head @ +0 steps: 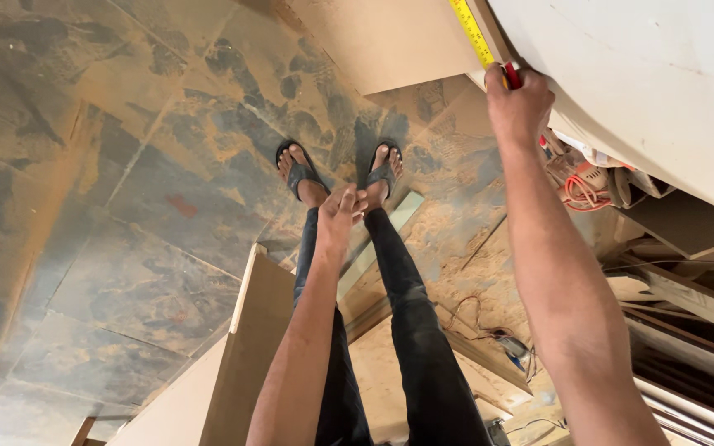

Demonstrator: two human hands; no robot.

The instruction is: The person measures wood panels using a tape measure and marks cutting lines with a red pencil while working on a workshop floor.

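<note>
Forearms, 2 of them, fill the near field as I read the head view. The right hand (518,103) is closed in a fist round the red case (511,76) of 1 tape measure, whose yellow blade (473,33) runs up along the edge of 1 large pale board (646,74). The case sits right at that edge, under the thumb. The left hand (340,216) holds nothing; its fingers are loosely spread, hanging in the air above the 2 sandalled feet (383,169).

Step in hand, as I judge it: measuring along the board's edge. A clean reading calls for the blade kept flat and taut against the edge — and the free hand is well apart from the board, so it lends no support yet.

Also visible: 1 upright plywood panel (249,347) beside the left leg, a coil of orange cord (584,186) under the board, and a dusty tiled floor (126,206).
</note>
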